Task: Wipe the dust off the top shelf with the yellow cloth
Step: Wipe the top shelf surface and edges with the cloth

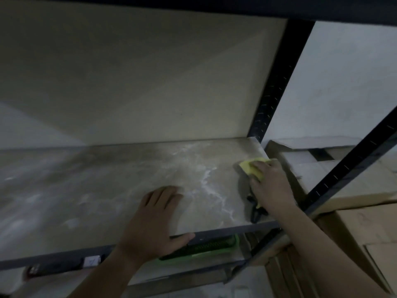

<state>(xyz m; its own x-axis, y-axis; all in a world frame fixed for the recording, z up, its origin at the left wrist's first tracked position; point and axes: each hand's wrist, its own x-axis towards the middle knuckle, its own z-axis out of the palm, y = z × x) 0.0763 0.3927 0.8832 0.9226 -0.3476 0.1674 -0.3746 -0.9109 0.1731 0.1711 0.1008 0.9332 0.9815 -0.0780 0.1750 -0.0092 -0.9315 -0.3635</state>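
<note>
I am seeing a green and black tool (199, 248) lying on the lower level of the rack, with a small white box (92, 260) sitting well to its left. Cardboard boxes (352, 214) are stacking up to the right, behind a black slotted upright (277, 82). A pale wall (348, 87) is showing beyond them.

Two bare forearms, no sleeves in view. Left hand (153, 222) and right hand (271, 186) bare: no gloves, rings, watch or wristband visible. Fingers (163, 195) plain; nails too blurred to tell.
</note>
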